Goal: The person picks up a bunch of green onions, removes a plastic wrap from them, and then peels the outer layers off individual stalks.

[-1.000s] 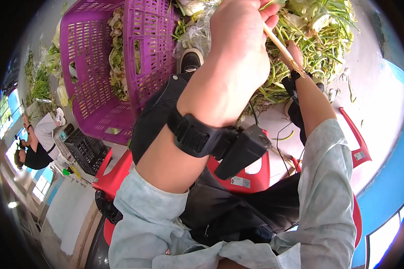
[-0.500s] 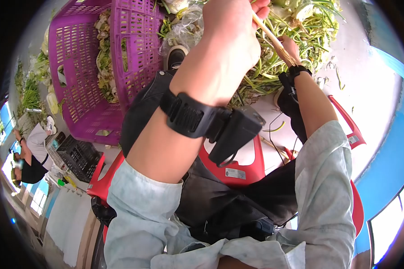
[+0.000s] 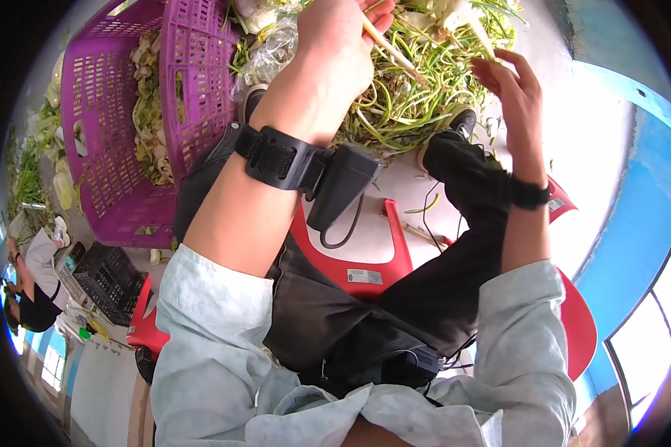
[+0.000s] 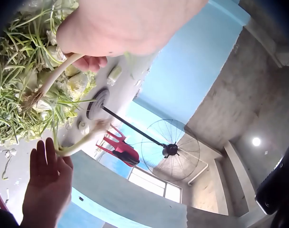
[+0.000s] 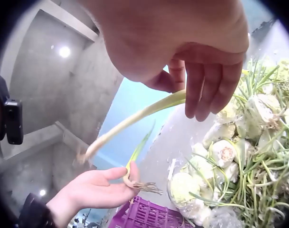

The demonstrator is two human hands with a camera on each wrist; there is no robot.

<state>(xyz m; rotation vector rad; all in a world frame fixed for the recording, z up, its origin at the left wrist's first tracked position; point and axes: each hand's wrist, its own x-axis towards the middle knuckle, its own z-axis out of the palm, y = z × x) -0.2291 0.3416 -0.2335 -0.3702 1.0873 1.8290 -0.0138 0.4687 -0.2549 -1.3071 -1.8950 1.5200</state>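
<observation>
My left hand (image 3: 335, 41) holds a scallion (image 3: 395, 54) above the pile, its root end pointing down to the right. In the left wrist view that scallion (image 4: 59, 73) shows a pale stem and brown stringy roots. My right hand (image 3: 520, 97) is at the right edge of the pile. It pinches a second scallion (image 3: 481, 36) between thumb and forefinger, with the other fingers fairly straight. The right wrist view shows this scallion (image 5: 135, 118) with its white root end hanging away from the fingers. A heap of scallions and greens (image 3: 417, 97) lies below both hands.
A purple crate (image 3: 201, 82) tilts at the left with leafy vegetables inside. Clear plastic wrap (image 3: 272, 56) lies beside it. Red stools (image 3: 350, 261) surround the legs. Far left, another person (image 3: 37, 290) is near a black crate (image 3: 108, 283). A fan (image 4: 170, 149) stands behind.
My right hand has left the heap, moving right, and now holds a scallion. The left hand still holds its scallion. The head view has swung, so the surroundings sit further left.
</observation>
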